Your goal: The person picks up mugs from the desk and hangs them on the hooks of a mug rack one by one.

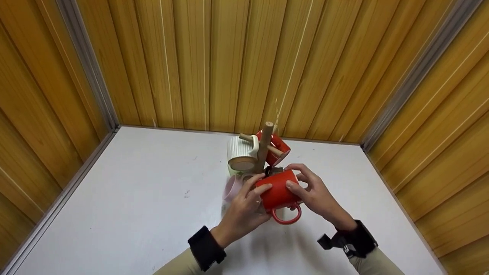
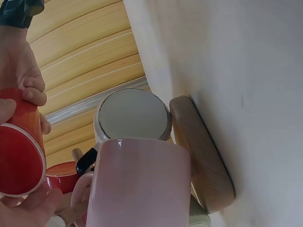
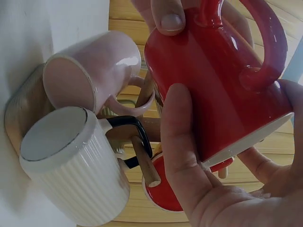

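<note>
Both hands hold a red mug (image 1: 278, 190) in front of a wooden mug tree (image 1: 264, 149), with the mug's handle hanging toward the person. The left hand (image 1: 244, 208) grips its left end, thumb below and fingers on top. At the other end, the right hand (image 1: 317, 193) has its fingers and thumb around the mug. From the left wrist, the mug's open mouth (image 2: 19, 163) shows red inside. A pink mug (image 3: 99, 71) and a white ribbed mug (image 3: 78, 165) with a black handle hang on the tree close by.
Higher on the tree hang a cream ribbed mug (image 1: 242, 152) and a second red mug (image 1: 282, 149). A pale green mug is mostly hidden behind. The tree's thick wooden base (image 2: 201, 156) stands on the white table (image 1: 153, 198). Wood-patterned walls (image 1: 225, 65) enclose the table.
</note>
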Available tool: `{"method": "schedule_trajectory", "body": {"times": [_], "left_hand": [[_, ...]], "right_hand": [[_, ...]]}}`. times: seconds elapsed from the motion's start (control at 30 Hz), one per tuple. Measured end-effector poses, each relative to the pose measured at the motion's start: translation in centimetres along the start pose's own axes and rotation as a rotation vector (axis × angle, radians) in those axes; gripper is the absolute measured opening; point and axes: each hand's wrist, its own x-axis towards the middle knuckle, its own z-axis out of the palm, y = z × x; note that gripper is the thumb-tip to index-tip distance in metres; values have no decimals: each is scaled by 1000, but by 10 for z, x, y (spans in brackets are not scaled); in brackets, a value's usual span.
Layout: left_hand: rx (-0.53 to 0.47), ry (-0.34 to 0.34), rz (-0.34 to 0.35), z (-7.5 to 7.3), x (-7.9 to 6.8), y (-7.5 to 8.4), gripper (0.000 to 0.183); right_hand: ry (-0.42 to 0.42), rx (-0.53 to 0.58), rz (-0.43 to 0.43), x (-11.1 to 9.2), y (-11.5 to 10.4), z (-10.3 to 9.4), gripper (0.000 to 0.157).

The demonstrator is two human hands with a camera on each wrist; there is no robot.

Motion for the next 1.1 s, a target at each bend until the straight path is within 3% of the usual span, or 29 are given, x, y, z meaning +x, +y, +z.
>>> {"method": "schedule_trajectory", "body": {"times": [0.5,0.67,0.9,1.1], "left_hand": [[-79,19,-44,-17,-2,7,78],[-107,57,-53,-20,0,11,75],[-236,97,-119,-28,6,16,71],[-289,160,-196,-32,10,15,67]], "right_hand": [[-51,72,61,-1,4,9,44],[-78,96,27,-2,5,9,44],[-149,139,-25,-5,11,7,49],[-160,107,-146,-6,21,5,62]]}}
